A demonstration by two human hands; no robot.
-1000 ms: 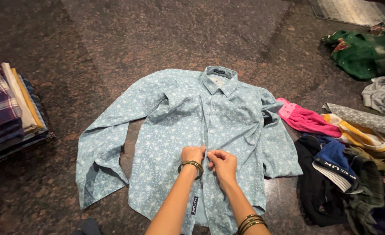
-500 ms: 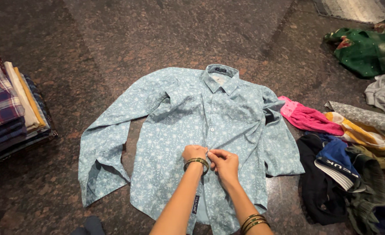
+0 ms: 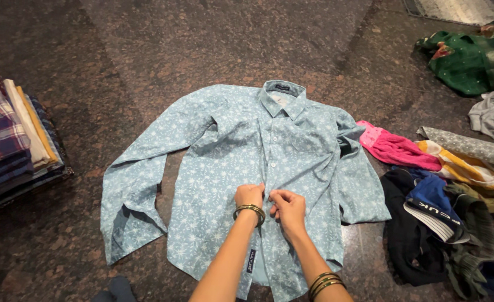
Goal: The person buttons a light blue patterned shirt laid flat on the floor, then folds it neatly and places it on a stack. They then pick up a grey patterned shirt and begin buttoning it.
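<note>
Both your hands, left hand [image 3: 249,196] and right hand [image 3: 288,208], pinching the blue shirt [image 3: 219,168] placket mid-floor, folded stack [image 3: 12,140] at left edge, loose clothes heap [image 3: 448,218] right, bare floor [image 3: 174,45] beyond the collar.

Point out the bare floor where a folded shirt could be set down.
Bare stone floor lies beyond the shirt's collar, and between the left sleeve and the folded stack. The right is crowded: a loose clothes pile abuts the blue shirt, where the left hand and right hand work.

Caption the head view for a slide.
Both hands, left hand and right hand, pinch the button placket of a light-blue floral shirt.
</note>
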